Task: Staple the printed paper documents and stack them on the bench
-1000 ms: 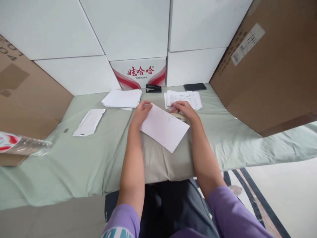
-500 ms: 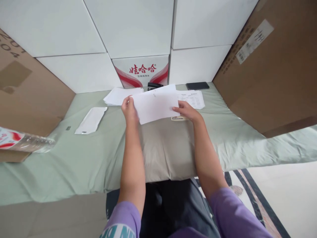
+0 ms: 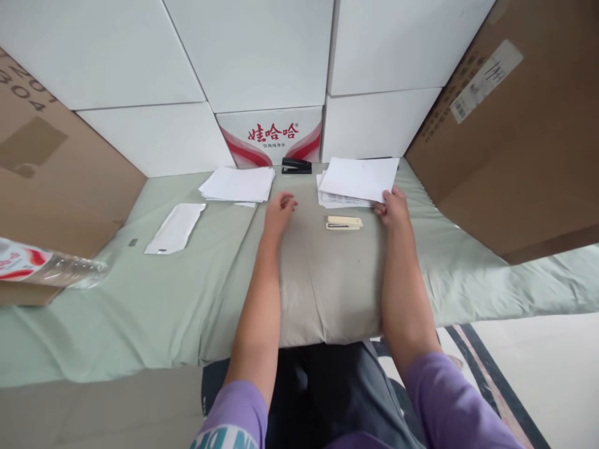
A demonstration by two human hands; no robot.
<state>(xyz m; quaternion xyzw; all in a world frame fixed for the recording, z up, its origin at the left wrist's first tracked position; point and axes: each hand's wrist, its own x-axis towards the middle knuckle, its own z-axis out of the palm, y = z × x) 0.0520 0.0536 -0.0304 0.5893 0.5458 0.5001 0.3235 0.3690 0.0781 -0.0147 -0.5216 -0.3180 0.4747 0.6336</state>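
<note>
Right hand (image 3: 394, 209) grip pinches the near right edge of a blank white paper sheet (image 3: 360, 178), fingers closed on it, sheet lying on top of a stack of printed white pages (image 3: 334, 198). Sheet sits straight ahead of that grip and slightly to its left, long axis running left-right, roughly square to the stack under it; whether it is fully down on the stack or held just above it, cannot tell.

Left hand (image 3: 279, 207) grip holds nothing, fingers loosely curled, resting on the grey-beige cloth pad (image 3: 327, 280) that covers the pale green sheeted table (image 3: 140, 299). Sheet is well to the right of the left grip; right hand is clearly the nearer one, already touching it.

Between the two grips, on the pad: small cream-coloured stapler (image 3: 344, 222), long axis left-right, just left of the right grip, apart from both hands. Beyond the left grip and a bit left: second stack of plain white paper (image 3: 238, 184). Further left of that: flat white plastic sleeve (image 3: 175, 228), angled. Ahead between the stacks: black stapler (image 3: 296, 166), against a white carton with red print (image 3: 270, 136). White boxes (image 3: 253, 56) behind, brown cardboard boxes (image 3: 505, 137) to the right and left. Clear plastic bottle (image 3: 51, 269) lying far left of the left grip. Purple sleeves low in frame.
</note>
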